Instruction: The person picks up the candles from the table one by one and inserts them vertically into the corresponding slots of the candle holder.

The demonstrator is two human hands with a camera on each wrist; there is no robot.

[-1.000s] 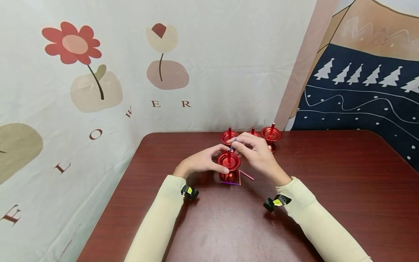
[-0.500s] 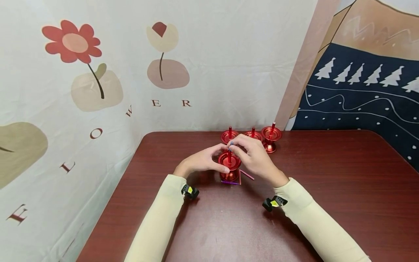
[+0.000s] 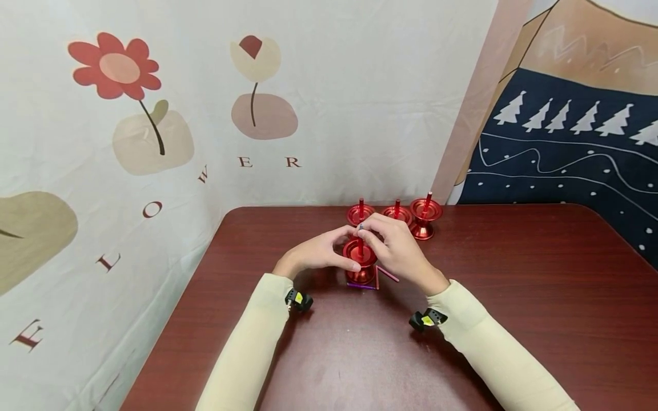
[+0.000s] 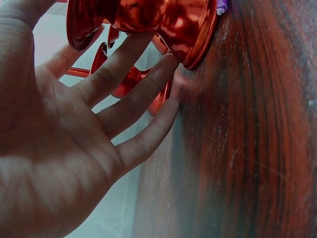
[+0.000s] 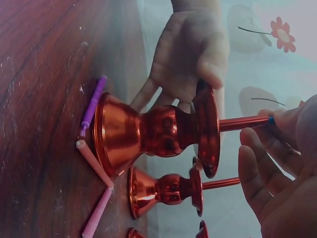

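I hold a red candle holder [image 5: 166,131] upright on the brown table [image 3: 329,354]. My left hand [image 3: 320,251] is curved round it, the thumb laid on the rim of its dish [image 5: 210,136] and the fingers fanned out behind its waist and foot. Whether every one of those fingertips touches the metal, I cannot tell.

My right hand [image 3: 400,244] pinches a small blue candle [image 5: 271,120] between thumb and forefinger, right at the top of the holder's thin red post [image 5: 243,123]. Only a speck of blue shows there (my own fingers cover the rest), so I cannot see how far it sits in the post. My other right fingers are loosely bent beside the post.

Three thin candles lie on the wood near the holder's foot: a purple candle [image 5: 93,101] in front, an orange candle [image 5: 94,164] to the right of it, and a pink candle [image 5: 97,213] slanting farther to the right. They run in a zigzag, their ends close together.

Beyond my hands, near the far edge, stand three more red holders: a left holder [image 3: 360,214], a middle holder [image 3: 402,215] and a right holder [image 3: 424,229], each with its post upright. My cream sleeves [image 3: 241,342] end at black wrist cameras [image 3: 428,319]. Behind the table hangs a pale cloth [image 3: 360,114] printed with flowers and letters, and at the right a navy panel [image 3: 560,154] with white trees.
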